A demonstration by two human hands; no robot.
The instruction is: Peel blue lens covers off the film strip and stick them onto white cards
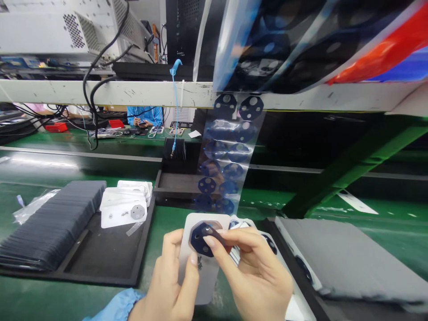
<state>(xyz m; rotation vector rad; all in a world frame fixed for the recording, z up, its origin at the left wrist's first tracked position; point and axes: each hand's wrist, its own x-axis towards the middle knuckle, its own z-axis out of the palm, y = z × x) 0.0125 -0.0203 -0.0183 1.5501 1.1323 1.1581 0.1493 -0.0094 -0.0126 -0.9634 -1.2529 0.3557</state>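
My left hand (167, 281) holds a white phone back cover (203, 267) upright above the green bench, thumb on its front. My right hand (254, 272) pinches a dark blue camera-lens sticker (200, 238) that lies over the cover's camera area, index finger pressing on it. Just behind the cover hangs a clear film strip (227, 156) carrying two columns of the same dark round stickers, coming down from a shelf above.
A black tray (100, 254) at left holds a row of dark plates (56, 218) and stacked white covers (125, 205). At right a grey pad (347, 258) lies on another tray over more covers. A person in blue (143, 115) works at a far bench.
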